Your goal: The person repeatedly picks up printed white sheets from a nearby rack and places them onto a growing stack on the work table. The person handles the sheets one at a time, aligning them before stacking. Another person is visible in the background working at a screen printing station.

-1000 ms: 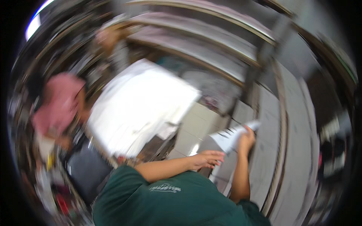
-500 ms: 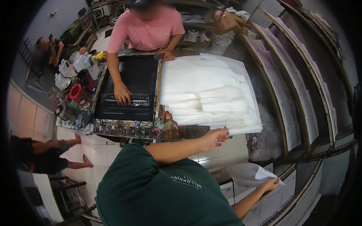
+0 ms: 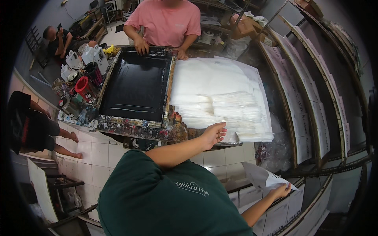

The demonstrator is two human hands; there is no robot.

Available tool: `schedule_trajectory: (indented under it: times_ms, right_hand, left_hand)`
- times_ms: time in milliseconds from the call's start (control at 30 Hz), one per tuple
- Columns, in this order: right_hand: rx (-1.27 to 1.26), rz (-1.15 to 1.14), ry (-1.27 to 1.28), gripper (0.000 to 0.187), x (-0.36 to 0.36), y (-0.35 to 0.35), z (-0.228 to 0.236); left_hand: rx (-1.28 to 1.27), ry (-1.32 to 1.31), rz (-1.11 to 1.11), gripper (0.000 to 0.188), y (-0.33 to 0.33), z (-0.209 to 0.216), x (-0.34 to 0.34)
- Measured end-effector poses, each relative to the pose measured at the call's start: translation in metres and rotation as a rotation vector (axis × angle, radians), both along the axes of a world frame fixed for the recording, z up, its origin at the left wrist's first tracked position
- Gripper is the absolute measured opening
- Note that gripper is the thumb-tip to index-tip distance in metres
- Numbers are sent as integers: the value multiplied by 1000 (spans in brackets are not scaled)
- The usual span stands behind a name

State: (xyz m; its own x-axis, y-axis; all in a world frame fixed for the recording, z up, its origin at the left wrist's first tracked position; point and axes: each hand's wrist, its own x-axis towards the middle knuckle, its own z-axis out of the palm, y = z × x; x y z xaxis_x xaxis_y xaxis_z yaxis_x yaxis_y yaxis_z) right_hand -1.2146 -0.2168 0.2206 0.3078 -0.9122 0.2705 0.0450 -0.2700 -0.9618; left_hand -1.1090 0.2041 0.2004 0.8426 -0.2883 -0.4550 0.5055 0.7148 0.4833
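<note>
My left hand [image 3: 214, 134] is at the near edge of a stack of thin white plastic-looking sheets [image 3: 224, 84], its fingers loosely curled and apart. I see nothing held in it. Out to the lower right, my right hand [image 3: 280, 191] pinches the edge of a white sheet [image 3: 258, 176], which bends and has dark print on it. That sheet hangs over a low rack holding printed sheets [image 3: 275, 218]. Left of the stack lies a screen-printing frame [image 3: 136, 86] covered with black ink.
Across the table a co-worker in a pink shirt [image 3: 165, 19] has both hands near the frame's far edge. Ink cans, including a red one [image 3: 84, 88], crowd the left. Tall drying racks [image 3: 289, 98] stand right. Two other people are at the left, one barefoot [image 3: 31, 122].
The co-worker's hand has moved from the middle of the screen to its far edge. My left hand has shifted left and slightly up. My right hand still holds its sheet.
</note>
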Motion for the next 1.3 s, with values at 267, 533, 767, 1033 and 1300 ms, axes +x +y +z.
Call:
schedule_trajectory:
  times_ms: [267, 533, 767, 1033, 1300]
  right_hand:
    - [3, -36, -8, 34, -8, -9, -1]
    - [-14, 0, -9, 39, -19, -18, 2]
    - [37, 24, -3, 39, -24, -29, -4]
    - [54, 27, 23, 40, -23, -31, -11]
    - [85, 13, 17, 39, -16, -27, -10]
  left_hand:
    - [10, 12, 120, 34, 5, -1, 13]
    - [-25, -21, 324, 34, 15, -8, 34]
    - [-27, -13, 423, 38, 18, -24, 45]
    - [-45, 14, 607, 50, 32, -53, 60]
    - [-207, 145, 848, 50, 64, -71, 86]
